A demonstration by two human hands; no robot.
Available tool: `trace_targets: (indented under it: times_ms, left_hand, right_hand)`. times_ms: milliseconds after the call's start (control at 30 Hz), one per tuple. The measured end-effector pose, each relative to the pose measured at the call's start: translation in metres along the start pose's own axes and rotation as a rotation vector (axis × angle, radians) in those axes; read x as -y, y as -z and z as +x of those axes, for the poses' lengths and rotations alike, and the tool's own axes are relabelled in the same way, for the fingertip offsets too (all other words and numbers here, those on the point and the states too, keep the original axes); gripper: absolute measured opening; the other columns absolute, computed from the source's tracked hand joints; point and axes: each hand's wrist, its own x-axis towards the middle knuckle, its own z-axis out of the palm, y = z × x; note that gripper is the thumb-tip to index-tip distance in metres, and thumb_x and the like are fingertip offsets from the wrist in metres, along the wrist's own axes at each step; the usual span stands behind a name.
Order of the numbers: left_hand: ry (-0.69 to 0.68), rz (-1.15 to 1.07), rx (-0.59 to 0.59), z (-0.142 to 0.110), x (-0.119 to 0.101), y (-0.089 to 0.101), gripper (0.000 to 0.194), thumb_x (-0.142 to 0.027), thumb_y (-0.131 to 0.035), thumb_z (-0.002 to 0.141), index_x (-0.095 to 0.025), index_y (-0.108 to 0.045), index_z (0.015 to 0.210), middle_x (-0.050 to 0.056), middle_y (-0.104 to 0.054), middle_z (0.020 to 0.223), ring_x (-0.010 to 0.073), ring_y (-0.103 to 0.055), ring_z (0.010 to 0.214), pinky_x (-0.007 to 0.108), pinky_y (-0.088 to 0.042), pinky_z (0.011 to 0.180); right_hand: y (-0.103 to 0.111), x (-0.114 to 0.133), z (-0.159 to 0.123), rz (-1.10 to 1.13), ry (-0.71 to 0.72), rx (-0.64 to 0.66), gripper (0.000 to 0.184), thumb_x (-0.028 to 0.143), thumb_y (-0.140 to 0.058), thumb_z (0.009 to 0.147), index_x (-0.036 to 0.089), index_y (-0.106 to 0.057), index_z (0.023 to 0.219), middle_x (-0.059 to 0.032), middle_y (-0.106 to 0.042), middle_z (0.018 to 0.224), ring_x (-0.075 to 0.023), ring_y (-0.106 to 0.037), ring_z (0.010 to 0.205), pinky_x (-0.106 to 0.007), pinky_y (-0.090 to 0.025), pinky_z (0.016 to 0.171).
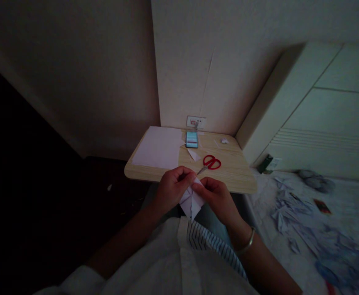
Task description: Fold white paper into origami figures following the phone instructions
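Both my hands hold a small folded piece of white paper [192,201] just in front of the near edge of a small wooden table [234,174]. My left hand [172,186] pinches the paper's upper left part with curled fingers. My right hand [216,196], a bracelet on its wrist, grips the paper's right side. The folded point of the paper hangs down over my lap.
On the table lie a stack of white sheets [159,147], a phone [192,139], red-handled scissors [210,162] and paper scraps [194,154]. A wall socket [195,121] is behind. At right is a bed [314,229] with folded paper pieces and a headboard [317,119].
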Motion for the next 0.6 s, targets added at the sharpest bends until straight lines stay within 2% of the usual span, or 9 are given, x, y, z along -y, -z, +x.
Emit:
trace_targets:
  times_ms: [133,300,467,600]
  left_hand:
    - [-0.038,0.007,-0.003,-0.001,0.0,-0.003,0.017,-0.03,-0.056,0.079,-0.015,-0.061,0.075,-0.001,-0.062,0.07,0.0114,-0.056,0.067,0.021,-0.042,0.062]
    - [-0.016,-0.008,0.034,-0.001,0.001,-0.002,0.015,-0.029,-0.059,0.077,-0.015,-0.062,0.079,0.0,-0.063,0.072,0.0117,-0.057,0.068,0.021,-0.042,0.062]
    - [-0.043,0.019,0.006,-0.004,-0.002,0.0,0.018,-0.032,-0.057,0.08,-0.015,-0.06,0.076,0.0,-0.062,0.071,0.0112,-0.055,0.066,0.021,-0.042,0.06]
    - [-0.086,0.047,0.01,-0.009,-0.008,0.0,0.018,-0.032,-0.056,0.081,-0.015,-0.061,0.078,0.0,-0.063,0.073,0.0115,-0.056,0.067,0.021,-0.042,0.061]
  right_hand:
    - [0.001,0.0,0.0,0.008,-0.012,0.005,0.036,0.049,-0.069,0.07,0.016,-0.056,0.066,0.0042,-0.048,0.056,-0.0082,-0.038,0.05,-0.022,-0.027,0.046]
    - [0.002,0.001,-0.001,0.022,-0.001,-0.03,0.037,0.049,-0.07,0.068,0.016,-0.056,0.063,0.0049,-0.048,0.053,-0.0076,-0.037,0.049,-0.021,-0.028,0.045]
    - [0.005,0.007,-0.004,0.123,-0.045,0.116,0.032,0.045,-0.072,0.068,0.015,-0.062,0.071,0.0022,-0.058,0.061,-0.0088,-0.045,0.052,-0.022,-0.035,0.049]
    - [0.007,0.012,-0.006,0.123,-0.037,0.118,0.032,0.044,-0.073,0.067,0.015,-0.061,0.068,0.0023,-0.058,0.06,-0.0087,-0.046,0.052,-0.021,-0.036,0.048]
